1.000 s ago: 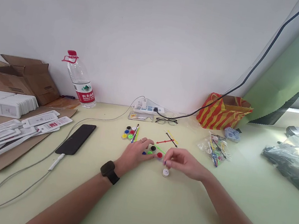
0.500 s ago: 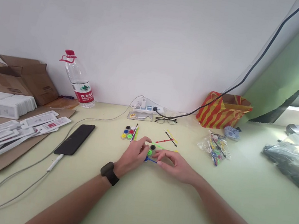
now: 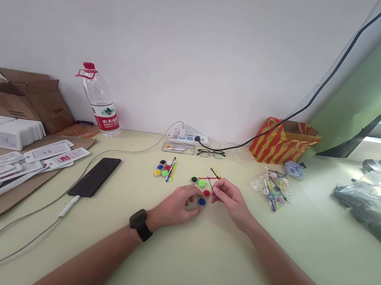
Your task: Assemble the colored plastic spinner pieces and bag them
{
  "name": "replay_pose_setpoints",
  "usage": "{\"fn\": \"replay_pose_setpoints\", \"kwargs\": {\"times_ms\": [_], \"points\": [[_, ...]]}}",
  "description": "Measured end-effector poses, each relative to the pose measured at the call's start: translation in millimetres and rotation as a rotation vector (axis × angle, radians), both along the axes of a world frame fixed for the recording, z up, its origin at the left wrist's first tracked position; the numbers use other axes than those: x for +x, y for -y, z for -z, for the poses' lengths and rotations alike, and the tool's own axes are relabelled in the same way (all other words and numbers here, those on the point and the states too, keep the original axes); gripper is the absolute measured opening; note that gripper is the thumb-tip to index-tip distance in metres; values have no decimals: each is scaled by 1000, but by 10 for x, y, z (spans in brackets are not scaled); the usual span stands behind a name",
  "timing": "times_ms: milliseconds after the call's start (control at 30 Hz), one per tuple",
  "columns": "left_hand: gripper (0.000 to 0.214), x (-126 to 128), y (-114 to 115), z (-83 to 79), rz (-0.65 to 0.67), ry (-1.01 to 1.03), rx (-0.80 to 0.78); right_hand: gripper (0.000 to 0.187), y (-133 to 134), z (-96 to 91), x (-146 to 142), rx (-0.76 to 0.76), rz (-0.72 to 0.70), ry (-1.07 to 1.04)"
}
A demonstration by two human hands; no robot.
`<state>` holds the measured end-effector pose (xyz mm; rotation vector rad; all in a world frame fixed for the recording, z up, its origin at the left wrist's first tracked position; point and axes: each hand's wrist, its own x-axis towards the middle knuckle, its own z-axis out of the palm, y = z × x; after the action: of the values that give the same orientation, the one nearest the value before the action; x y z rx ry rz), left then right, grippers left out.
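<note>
My left hand (image 3: 182,205) rests on the table with its fingers curled. Its thumb and forefinger close against the edge of a small blue plastic disc (image 3: 201,202). My right hand (image 3: 230,199) pinches a thin blue plastic stick (image 3: 209,182), which slants up to the left; its lower part is partly covered by the fingers. Between the hands lies a red disc (image 3: 206,193). Farther back are a green disc (image 3: 202,183) and a black disc (image 3: 194,180). Behind them a red arrow-tipped stick (image 3: 207,179) lies beside a yellow stick (image 3: 217,172).
Left of the hands sit several coloured discs (image 3: 160,167) and a bundle of sticks (image 3: 170,170). A bag of parts (image 3: 275,188) lies right, a phone (image 3: 95,177) left. Behind are glasses (image 3: 211,154), a power strip (image 3: 191,138) and a bottle (image 3: 103,109).
My right hand has moved up and back with the blue stick. My left hand has shifted right and nearer, onto the blue disc. The discs are now more exposed.
</note>
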<state>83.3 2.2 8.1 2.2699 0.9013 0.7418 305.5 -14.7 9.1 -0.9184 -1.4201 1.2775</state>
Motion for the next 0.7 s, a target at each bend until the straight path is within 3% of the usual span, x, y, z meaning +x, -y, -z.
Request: {"fn": "replay_pose_setpoints", "kwargs": {"times_ms": [100,267,433,567,700], "points": [[17,2,-22,9,21,37,-7,32,10,35,-56,-92,-69,-58],[13,-28,-84,27,10,140,-215,34,-2,70,-85,-52,12,-37],[26,-32,-165,29,-10,351,-457,35,2,46,-48,-58,32,-2],[35,-25,-204,57,-15,416,-516,35,20,35,-57,-62,2,63],[39,-41,-209,54,26,434,-562,33,42,45,-90,34,-9,192]]}}
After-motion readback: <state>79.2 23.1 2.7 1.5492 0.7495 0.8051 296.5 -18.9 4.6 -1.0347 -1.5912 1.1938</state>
